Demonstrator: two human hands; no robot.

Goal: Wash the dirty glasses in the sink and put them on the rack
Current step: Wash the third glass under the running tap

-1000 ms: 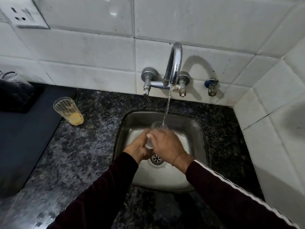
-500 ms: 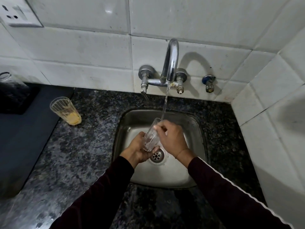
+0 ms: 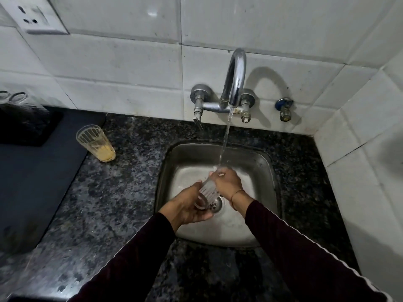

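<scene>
Two hands work over my steel sink (image 3: 269, 168): left hand (image 3: 187, 207) cups the clear ribbed glass (image 3: 208, 189) tilted above the drain, right hand (image 3: 227, 182) grips its rim under the stream, so I judge rinsing, racking next.

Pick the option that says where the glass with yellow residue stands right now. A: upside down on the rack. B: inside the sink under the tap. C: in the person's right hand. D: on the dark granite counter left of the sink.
D: the glass with yellow residue stands upright on the granite counter, left of the sink, apart from both hands.
</scene>
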